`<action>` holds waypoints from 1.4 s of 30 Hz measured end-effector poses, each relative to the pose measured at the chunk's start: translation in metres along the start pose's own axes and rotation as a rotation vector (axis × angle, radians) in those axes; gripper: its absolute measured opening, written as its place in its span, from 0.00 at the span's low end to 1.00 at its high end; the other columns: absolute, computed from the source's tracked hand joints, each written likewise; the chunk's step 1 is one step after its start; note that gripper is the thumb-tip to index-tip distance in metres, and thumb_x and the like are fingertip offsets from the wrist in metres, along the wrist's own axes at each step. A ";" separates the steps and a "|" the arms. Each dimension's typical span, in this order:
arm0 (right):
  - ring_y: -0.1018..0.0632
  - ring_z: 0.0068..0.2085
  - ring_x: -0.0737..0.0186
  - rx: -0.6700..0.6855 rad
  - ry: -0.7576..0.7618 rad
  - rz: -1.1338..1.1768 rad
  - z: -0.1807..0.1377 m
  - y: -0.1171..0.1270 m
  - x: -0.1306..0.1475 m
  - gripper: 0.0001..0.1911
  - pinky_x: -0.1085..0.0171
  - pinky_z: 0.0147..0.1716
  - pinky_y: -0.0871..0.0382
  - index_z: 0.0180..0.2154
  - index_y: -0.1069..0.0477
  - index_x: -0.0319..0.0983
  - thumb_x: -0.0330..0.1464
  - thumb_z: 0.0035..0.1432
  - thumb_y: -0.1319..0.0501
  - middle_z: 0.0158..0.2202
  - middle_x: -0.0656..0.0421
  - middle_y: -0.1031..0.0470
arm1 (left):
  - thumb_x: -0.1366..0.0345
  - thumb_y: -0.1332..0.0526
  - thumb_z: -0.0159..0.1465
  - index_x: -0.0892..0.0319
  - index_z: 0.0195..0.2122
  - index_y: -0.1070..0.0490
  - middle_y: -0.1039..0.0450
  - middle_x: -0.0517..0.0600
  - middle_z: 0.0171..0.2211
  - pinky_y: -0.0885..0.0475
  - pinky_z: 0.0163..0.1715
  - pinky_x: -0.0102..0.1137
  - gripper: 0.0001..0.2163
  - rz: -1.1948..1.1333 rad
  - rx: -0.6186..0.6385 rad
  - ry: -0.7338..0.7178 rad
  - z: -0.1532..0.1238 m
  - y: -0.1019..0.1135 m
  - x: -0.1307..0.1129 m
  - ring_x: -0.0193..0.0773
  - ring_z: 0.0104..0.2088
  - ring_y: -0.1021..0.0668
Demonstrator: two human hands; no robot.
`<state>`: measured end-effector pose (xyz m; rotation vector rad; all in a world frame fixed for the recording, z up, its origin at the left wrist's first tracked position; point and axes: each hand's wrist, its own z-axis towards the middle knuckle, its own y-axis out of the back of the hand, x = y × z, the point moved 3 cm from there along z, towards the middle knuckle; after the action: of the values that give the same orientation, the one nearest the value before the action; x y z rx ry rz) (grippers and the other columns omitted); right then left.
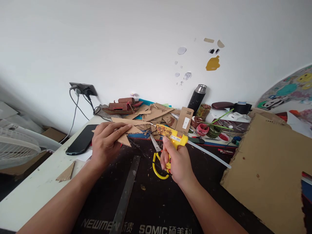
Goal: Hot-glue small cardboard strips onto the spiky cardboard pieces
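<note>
My right hand (176, 159) is wrapped round a yellow hot glue gun (172, 135), its nozzle pointing left. A long translucent glue stick (209, 153) sticks out of its back end. Held in my left hand (108, 139) are cut cardboard pieces (133, 122), with my fingers lying over them. The nozzle tip is close to the right end of the upper piece; whether it touches I cannot tell. Below the gun, scissors (157, 169) with yellow handles lie on the dark mat, partly hidden by my right hand. A steel ruler (126, 195) lies between my forearms.
Behind my hands are piled cardboard scraps (158, 112) and a brown model boat (119, 108). A black thermos (198, 97) stands near open paint jars (202, 129). At right leans a large cardboard sheet (268, 172). A phone (83, 140) and a fan (19, 148) are at left.
</note>
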<state>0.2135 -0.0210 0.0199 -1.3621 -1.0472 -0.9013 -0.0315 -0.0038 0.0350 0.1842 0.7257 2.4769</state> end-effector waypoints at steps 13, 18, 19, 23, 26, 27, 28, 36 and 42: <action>0.32 0.12 0.67 -0.006 -0.002 -0.011 0.000 0.000 0.000 0.35 0.68 0.14 0.41 0.20 0.34 0.42 0.63 0.54 0.28 0.11 0.67 0.41 | 0.73 0.39 0.72 0.48 0.56 0.18 0.14 0.52 0.48 0.24 0.49 0.44 0.17 0.005 0.002 -0.003 0.002 0.001 -0.001 0.47 0.45 0.17; 0.32 0.12 0.66 -0.006 -0.005 -0.011 0.000 0.000 -0.001 0.34 0.67 0.14 0.40 0.21 0.34 0.42 0.63 0.54 0.28 0.11 0.67 0.41 | 0.72 0.38 0.72 0.47 0.58 0.19 0.14 0.53 0.49 0.25 0.49 0.44 0.18 -0.011 -0.002 -0.011 0.002 0.001 -0.001 0.47 0.45 0.17; 0.32 0.12 0.66 -0.005 -0.005 -0.010 0.000 0.000 -0.001 0.34 0.67 0.14 0.40 0.21 0.34 0.42 0.63 0.54 0.28 0.11 0.67 0.41 | 0.72 0.38 0.72 0.46 0.58 0.19 0.14 0.53 0.49 0.25 0.49 0.44 0.18 -0.012 -0.001 -0.008 0.002 0.001 -0.001 0.47 0.46 0.17; 0.32 0.13 0.67 -0.004 -0.005 -0.004 0.000 0.000 0.000 0.35 0.67 0.14 0.39 0.20 0.34 0.42 0.63 0.54 0.28 0.11 0.67 0.41 | 0.72 0.38 0.72 0.47 0.58 0.19 0.14 0.52 0.49 0.25 0.48 0.44 0.18 -0.012 -0.008 -0.010 0.000 0.000 0.000 0.47 0.46 0.17; 0.32 0.13 0.68 -0.004 -0.008 -0.002 0.000 0.000 0.000 0.36 0.68 0.14 0.40 0.19 0.35 0.42 0.63 0.54 0.28 0.11 0.67 0.41 | 0.74 0.38 0.72 0.48 0.57 0.19 0.14 0.53 0.49 0.25 0.49 0.44 0.18 -0.006 -0.008 -0.016 0.000 0.000 0.001 0.47 0.46 0.18; 0.32 0.12 0.68 -0.004 -0.008 -0.004 0.000 0.000 0.000 0.36 0.68 0.14 0.41 0.19 0.35 0.42 0.63 0.54 0.28 0.11 0.67 0.41 | 0.74 0.38 0.72 0.48 0.57 0.19 0.14 0.53 0.49 0.25 0.49 0.44 0.18 -0.006 -0.008 -0.017 0.000 0.000 0.001 0.47 0.46 0.18; 0.32 0.12 0.68 -0.004 -0.008 -0.005 0.000 0.001 -0.001 0.36 0.68 0.14 0.41 0.18 0.35 0.42 0.63 0.54 0.28 0.11 0.67 0.41 | 0.73 0.38 0.72 0.48 0.57 0.18 0.14 0.53 0.49 0.25 0.49 0.44 0.18 -0.007 -0.009 -0.015 0.000 0.000 0.001 0.47 0.46 0.18; 0.33 0.13 0.68 0.002 -0.005 -0.014 0.000 0.001 -0.002 0.36 0.67 0.14 0.41 0.17 0.36 0.42 0.61 0.57 0.29 0.11 0.66 0.42 | 0.70 0.39 0.73 0.48 0.56 0.18 0.14 0.53 0.48 0.24 0.49 0.44 0.16 -0.006 0.001 0.006 0.001 0.000 0.000 0.47 0.46 0.18; 0.32 0.13 0.67 -0.017 -0.004 0.004 0.000 0.001 -0.001 0.34 0.67 0.14 0.40 0.20 0.33 0.42 0.61 0.56 0.28 0.11 0.66 0.40 | 0.71 0.39 0.73 0.48 0.55 0.18 0.13 0.53 0.48 0.24 0.49 0.44 0.16 0.007 0.009 0.018 0.000 0.000 0.001 0.47 0.46 0.17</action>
<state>0.2143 -0.0213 0.0185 -1.3795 -1.0416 -0.9068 -0.0322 -0.0029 0.0352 0.1682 0.7458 2.4856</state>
